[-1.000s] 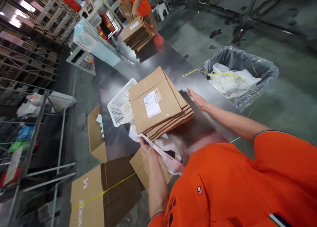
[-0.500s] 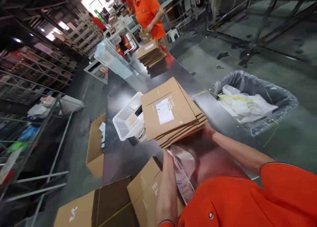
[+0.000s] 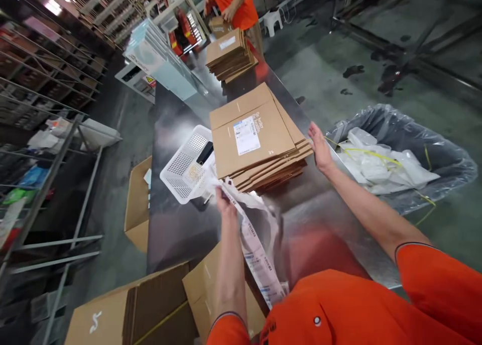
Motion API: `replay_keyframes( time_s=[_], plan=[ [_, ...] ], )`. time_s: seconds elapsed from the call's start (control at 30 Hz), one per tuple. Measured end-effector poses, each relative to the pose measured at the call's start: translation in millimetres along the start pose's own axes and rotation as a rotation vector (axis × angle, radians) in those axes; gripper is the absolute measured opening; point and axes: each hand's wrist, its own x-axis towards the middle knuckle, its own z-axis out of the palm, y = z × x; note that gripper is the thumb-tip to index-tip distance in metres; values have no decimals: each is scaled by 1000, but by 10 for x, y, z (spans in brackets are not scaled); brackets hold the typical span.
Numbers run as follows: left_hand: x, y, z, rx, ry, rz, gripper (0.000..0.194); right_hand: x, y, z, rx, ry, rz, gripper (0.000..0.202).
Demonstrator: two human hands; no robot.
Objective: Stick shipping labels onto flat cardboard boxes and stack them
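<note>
A stack of flat cardboard boxes [image 3: 259, 129] lies on the dark metal table, its top one carrying a white shipping label [image 3: 246, 135]. My right hand [image 3: 320, 146] is just off the right side of the stack, open, with the fingers stretched out. Low at the stack's near left corner, my left hand [image 3: 225, 204] is closed on a long strip of printed labels [image 3: 258, 252], which trails down toward my body. Part of the left fingers is hidden by the strip. Left of the stack stands a white perforated basket [image 3: 181, 177] with a black item [image 3: 205, 153] inside.
Further along the table [image 3: 169, 229] lie another cardboard stack [image 3: 229, 53] and pale blue boxes [image 3: 161, 59]. A co-worker in orange [image 3: 241, 3] handles cardboard there. A lined bin [image 3: 455, 159] with white bags stands right; open cartons [image 3: 137, 204] stand left and near.
The stack has come down onto the table. My right hand has let go of its side, and my left hand has moved left and up with the label strip.
</note>
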Motion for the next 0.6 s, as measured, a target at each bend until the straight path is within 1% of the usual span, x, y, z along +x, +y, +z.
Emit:
replay_keyframes(
  time_s=[0.07, 0.1, 0.13, 0.2, 0.27, 0.3, 0.37, 0.4, 0.43, 0.47, 0.53, 0.57, 0.6],
  plan=[
    [-14, 214, -10, -74, 16, 172, 40, 53, -203, -26, 15, -59, -129, 76],
    [-44, 294, 26, -86, 17, 256, 40, 67, -300, 3, 9, -85, -200, 75],
    [-84, 349, 89, -70, 12, 313, 42, 75, -386, 58, -2, -85, -250, 73],
    [-182, 383, 280, 44, -13, 337, 45, 80, -503, 210, -32, 2, -258, 68],
    [-291, 357, 487, 190, -75, 320, 47, 84, -546, 343, -81, 119, -222, 65],
    [-353, 344, 568, 253, -97, 319, 46, 89, -552, 378, -113, 155, -210, 65],
    [-506, 354, 637, 350, -75, 340, 45, 93, -577, 364, -181, 146, -212, 64],
    [-607, 379, 616, 386, -38, 347, 45, 82, -618, 323, -217, 120, -223, 64],
    [-731, 412, 559, 418, 4, 344, 44, 54, -688, 274, -254, 96, -238, 63],
    [-882, 448, 472, 449, 44, 333, 43, 3, -791, 229, -288, 79, -259, 62],
    [-1267, 491, 246, 512, 87, 273, 42, -184, -1079, 194, -310, 26, -311, 64],
    [-1496, 487, 129, 528, 96, 236, 42, -319, -1249, 219, -274, -49, -333, 67],
    [-1742, 461, 22, 531, 96, 196, 42, -476, -1421, 276, -202, -181, -338, 71]
  ],
)
